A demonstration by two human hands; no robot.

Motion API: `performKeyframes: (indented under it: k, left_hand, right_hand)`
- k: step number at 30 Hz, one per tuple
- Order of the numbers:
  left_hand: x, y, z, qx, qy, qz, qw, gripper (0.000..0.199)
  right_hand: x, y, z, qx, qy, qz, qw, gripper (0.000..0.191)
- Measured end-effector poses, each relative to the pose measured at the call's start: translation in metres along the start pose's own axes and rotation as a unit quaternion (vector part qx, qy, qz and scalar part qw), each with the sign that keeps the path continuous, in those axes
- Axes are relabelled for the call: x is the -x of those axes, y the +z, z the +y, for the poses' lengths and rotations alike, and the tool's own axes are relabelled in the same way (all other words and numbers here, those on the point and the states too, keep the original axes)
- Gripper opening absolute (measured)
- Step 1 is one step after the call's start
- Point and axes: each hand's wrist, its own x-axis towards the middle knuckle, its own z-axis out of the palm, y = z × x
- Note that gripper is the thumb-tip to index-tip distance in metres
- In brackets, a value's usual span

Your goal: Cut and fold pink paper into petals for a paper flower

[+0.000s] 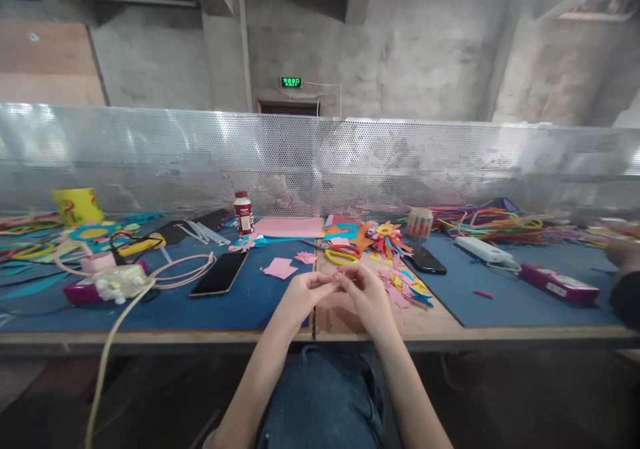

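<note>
Close together over the front of the table, my left hand (303,297) and my right hand (369,295) both pinch a small pink paper piece (339,277), mostly hidden by the fingertips. Just beyond them lie yellow-handled scissors (342,255). Left of my hands are pink paper squares (280,268) and a cut pink paper flower (305,257). A pile of coloured paper scraps (403,285) is beside my right hand, and a layered paper flower (387,237) in orange, red and pink sits behind it.
Phones lie on the left (220,274) and right (428,260). A red bottle (244,213) and a jar (419,223) stand at the back. A power strip (120,283) with cables occupies the left. Another person's arm (627,289) shows at the far right.
</note>
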Motion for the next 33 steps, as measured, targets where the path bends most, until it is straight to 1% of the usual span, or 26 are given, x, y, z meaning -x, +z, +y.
performKeyframes:
  k: [6, 10, 18, 27, 33]
  left_hand:
    - [0.0011, 0.0003, -0.0006, -0.021, 0.013, 0.005, 1.000, 0.026]
    - [0.0013, 0.0001, 0.0007, -0.027, 0.015, 0.010, 0.999, 0.024]
    - [-0.0020, -0.0024, -0.0040, -0.032, 0.013, 0.018, 0.999, 0.025]
    - [-0.0007, -0.0018, -0.0019, -0.043, 0.017, 0.019, 0.999, 0.023]
    - [-0.0005, -0.0007, 0.0007, -0.046, 0.006, 0.031, 0.998, 0.022]
  right_hand:
    - [-0.0002, 0.0007, 0.0001, -0.004, 0.003, 0.012, 1.000, 0.021]
    - [0.0011, -0.0010, -0.0018, -0.012, 0.012, 0.010, 1.000, 0.022]
    - [0.0033, -0.0035, -0.0017, 0.014, 0.038, -0.026, 0.999, 0.027]
    - [0.0024, -0.0024, -0.0034, 0.017, 0.062, -0.003, 0.998, 0.025]
    - [0.0030, -0.0035, -0.0057, 0.038, 0.053, 0.003, 0.998, 0.027]
